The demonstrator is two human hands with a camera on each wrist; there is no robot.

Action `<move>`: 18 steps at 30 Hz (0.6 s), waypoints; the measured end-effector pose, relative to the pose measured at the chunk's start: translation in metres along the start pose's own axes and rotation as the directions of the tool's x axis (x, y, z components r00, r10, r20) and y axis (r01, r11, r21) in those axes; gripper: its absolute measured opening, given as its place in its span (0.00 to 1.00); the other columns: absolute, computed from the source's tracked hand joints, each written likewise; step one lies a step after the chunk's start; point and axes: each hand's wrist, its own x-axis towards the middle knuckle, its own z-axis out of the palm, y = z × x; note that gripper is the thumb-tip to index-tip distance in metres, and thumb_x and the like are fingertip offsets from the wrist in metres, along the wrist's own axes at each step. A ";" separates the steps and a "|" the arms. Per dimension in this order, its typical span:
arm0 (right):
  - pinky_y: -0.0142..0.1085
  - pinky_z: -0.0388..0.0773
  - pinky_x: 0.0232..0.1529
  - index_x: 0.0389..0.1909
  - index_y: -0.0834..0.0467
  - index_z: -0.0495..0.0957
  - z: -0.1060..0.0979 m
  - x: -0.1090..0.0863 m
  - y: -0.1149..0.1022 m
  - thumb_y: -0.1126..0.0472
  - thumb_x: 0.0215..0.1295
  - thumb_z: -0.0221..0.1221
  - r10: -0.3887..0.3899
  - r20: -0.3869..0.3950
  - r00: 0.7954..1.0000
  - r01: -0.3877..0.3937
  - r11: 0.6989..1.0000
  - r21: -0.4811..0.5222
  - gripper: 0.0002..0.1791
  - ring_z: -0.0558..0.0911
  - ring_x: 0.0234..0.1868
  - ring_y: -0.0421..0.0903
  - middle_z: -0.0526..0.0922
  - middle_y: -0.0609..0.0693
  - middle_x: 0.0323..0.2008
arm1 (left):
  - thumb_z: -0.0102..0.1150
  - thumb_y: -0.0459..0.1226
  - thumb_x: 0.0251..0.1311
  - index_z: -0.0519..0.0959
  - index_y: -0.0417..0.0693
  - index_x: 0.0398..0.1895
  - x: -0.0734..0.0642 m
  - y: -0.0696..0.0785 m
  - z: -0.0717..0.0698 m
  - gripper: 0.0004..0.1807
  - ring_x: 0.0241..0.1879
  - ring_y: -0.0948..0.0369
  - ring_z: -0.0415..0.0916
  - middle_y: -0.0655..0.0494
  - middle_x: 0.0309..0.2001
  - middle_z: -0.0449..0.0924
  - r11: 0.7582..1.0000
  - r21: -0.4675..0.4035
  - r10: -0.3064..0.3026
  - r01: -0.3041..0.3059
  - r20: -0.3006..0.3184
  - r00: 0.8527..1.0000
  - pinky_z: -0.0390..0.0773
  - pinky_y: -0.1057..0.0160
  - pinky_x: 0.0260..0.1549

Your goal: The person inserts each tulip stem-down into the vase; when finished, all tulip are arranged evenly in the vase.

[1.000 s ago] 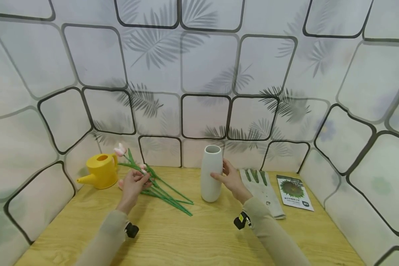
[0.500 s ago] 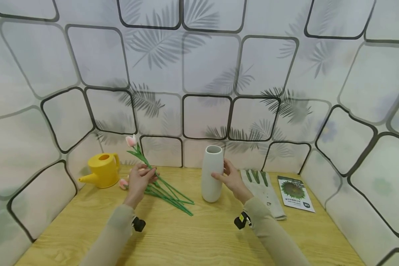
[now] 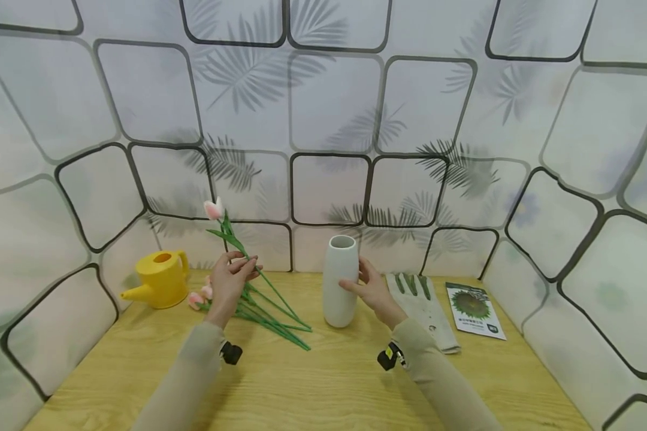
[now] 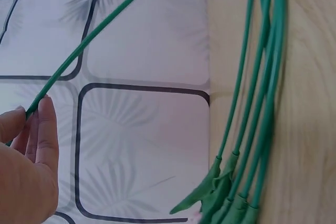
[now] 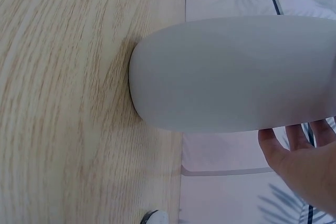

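Observation:
My left hand (image 3: 229, 290) pinches the green stem of a pink tulip (image 3: 213, 209) between thumb and fingers. Its bloom points up and left, and the stem slants down to the right over several other tulips (image 3: 272, 324) lying on the table. In the left wrist view, the pinched stem (image 4: 84, 45) stands apart from the bundle of lying stems (image 4: 268, 66). A tall white vase (image 3: 338, 293) stands upright right of the flowers. My right hand (image 3: 376, 294) holds its right side, thumb across the front and the other fingers partly hidden behind. In the right wrist view, the vase's base (image 5: 144, 80) rests on the wood.
A yellow watering can (image 3: 164, 282) stands at the back left, spout pointing left. Right of the vase lie whitish gloves with green fingers (image 3: 425, 314) and a seed packet (image 3: 474, 311) with a sunflower picture. Patterned walls (image 3: 331, 188) close off the back and sides of the wooden table (image 3: 302, 389).
My left hand has moved up and slightly right, lifting one tulip so that its bloom rises above the others. The right hand keeps its place at the vase.

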 end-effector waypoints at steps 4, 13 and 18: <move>0.59 0.64 0.70 0.75 0.49 0.55 0.000 0.000 0.001 0.56 0.61 0.68 0.007 0.006 1.000 -0.007 1.000 0.016 0.45 0.62 0.73 0.59 0.62 0.58 0.72 | 0.60 0.33 0.66 0.68 0.40 0.59 0.002 0.007 0.005 0.20 0.42 0.55 0.86 0.52 0.46 0.86 1.000 -0.006 0.024 -0.024 0.015 1.000 0.85 0.55 0.47; 0.59 0.64 0.70 0.74 0.46 0.56 -0.001 -0.001 0.002 0.54 0.60 0.69 -0.003 0.002 1.000 0.003 1.000 0.016 0.44 0.63 0.73 0.58 0.63 0.55 0.72 | 0.60 0.36 0.66 0.70 0.39 0.64 0.010 0.026 0.020 0.24 0.40 0.59 0.86 0.46 0.47 0.85 0.996 0.055 0.071 -0.072 0.030 0.997 0.85 0.57 0.47; 0.60 0.63 0.70 0.75 0.45 0.55 -0.001 -0.001 0.003 0.53 0.60 0.69 0.002 0.004 1.000 -0.002 1.000 0.010 0.45 0.63 0.73 0.58 0.63 0.55 0.72 | 0.60 0.36 0.66 0.73 0.39 0.62 0.014 0.032 0.024 0.22 0.40 0.60 0.86 0.42 0.49 0.84 0.995 0.045 0.083 -0.085 0.040 0.996 0.85 0.58 0.46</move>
